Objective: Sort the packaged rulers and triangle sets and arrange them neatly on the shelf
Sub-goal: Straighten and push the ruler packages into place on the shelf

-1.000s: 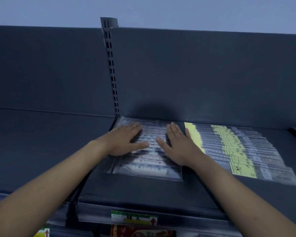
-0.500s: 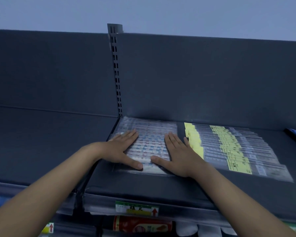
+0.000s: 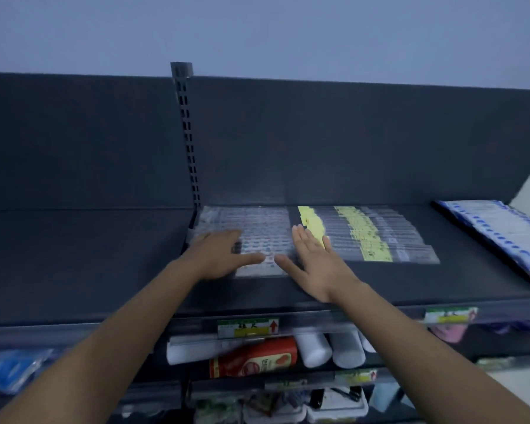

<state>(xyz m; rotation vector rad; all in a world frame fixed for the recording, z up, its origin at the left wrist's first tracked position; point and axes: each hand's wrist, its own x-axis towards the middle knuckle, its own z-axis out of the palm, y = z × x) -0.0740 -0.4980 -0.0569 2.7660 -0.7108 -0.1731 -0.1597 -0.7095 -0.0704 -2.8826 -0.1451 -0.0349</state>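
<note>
A clear-wrapped stack of ruler packs (image 3: 257,231) with small coloured marks lies at the left back of the dark shelf (image 3: 364,286). My left hand (image 3: 219,255) rests flat on its left front part, fingers spread. My right hand (image 3: 314,264) lies flat along the stack's right edge, fingers together pointing to the back. Just right of it is a fanned row of clear ruler packs with yellow labels (image 3: 377,237). Neither hand grips anything.
A blue-and-white pack stack (image 3: 499,234) lies at the shelf's far right. A slotted upright post (image 3: 187,139) stands behind the left stack. Under the shelf edge are a price tag (image 3: 248,327), a red pouch (image 3: 254,356) and white rolls (image 3: 331,347).
The left stack has slid back toward the rear panel under my hands. My view has pulled back and dropped, so the lower shelf now shows.
</note>
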